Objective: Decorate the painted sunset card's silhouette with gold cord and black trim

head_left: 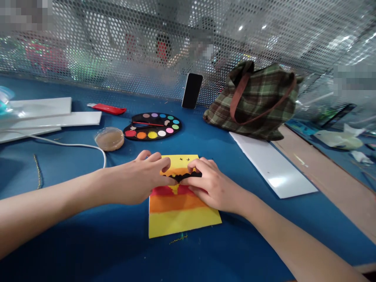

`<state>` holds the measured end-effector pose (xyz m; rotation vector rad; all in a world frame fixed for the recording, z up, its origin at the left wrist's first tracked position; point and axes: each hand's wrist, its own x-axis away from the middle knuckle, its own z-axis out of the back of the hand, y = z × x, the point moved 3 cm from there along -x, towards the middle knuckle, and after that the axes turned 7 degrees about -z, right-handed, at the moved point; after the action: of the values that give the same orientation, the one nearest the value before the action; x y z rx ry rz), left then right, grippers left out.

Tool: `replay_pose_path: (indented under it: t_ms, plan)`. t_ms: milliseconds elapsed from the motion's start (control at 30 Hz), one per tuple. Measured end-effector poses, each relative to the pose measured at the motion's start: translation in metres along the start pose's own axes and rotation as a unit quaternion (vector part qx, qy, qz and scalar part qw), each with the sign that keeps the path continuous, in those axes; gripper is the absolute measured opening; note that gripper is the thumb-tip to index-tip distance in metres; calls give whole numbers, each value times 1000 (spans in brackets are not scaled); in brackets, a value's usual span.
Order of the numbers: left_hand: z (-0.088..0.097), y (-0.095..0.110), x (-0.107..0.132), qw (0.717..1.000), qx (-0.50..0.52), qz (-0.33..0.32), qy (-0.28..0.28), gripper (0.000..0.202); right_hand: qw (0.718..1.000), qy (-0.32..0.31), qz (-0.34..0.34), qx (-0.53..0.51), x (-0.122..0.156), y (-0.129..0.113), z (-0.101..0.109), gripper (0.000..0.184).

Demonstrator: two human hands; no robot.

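Observation:
A painted card (182,223) with bands of yellow, orange and red lies on the blue table in front of me. Across its middle runs a black wavy-edged strip (183,177), with a small yellow patch just below it. My left hand (147,178) has its curled fingers and thumb on the strip's left part. From the other side, my right hand (210,182) grips the strip's right part between thumb and bent fingers. The two thumb tips nearly meet at the centre. Two small black bird-like marks (184,159) show near the card's top edge.
Behind the card lie a paint palette (161,133) with a brush, a round container (109,139) and a red cutter (110,109). A phone (192,91) leans against the perforated metal screen. White boards (44,119) are left; a plaid bag (261,102) and white panel (276,168) stand right.

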<state>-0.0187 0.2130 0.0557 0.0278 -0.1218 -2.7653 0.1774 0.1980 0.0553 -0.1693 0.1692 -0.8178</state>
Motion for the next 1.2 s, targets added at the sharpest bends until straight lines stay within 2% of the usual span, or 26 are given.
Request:
replay_pose_path:
  t_ms: [100,333,533,900,1200]
  plan:
    - [-1,0,0,1000,2,-5,9,56,1000,-5,1,5,0,-2,1,32]
    - [1,5,-1,1000,10,5,-18,57,999,-2,18,35,1,-2,-1,31]
    - [-3,2,-6,998,61,11,-21,55,998,8,27,55,0,-1,-3,30]
    - [-7,4,-10,996,85,-25,23,41,998,9,26,54,0,2,-7,28]
    - [-10,6,-12,996,80,-40,29,32,998,22,37,42,1,2,-9,25]
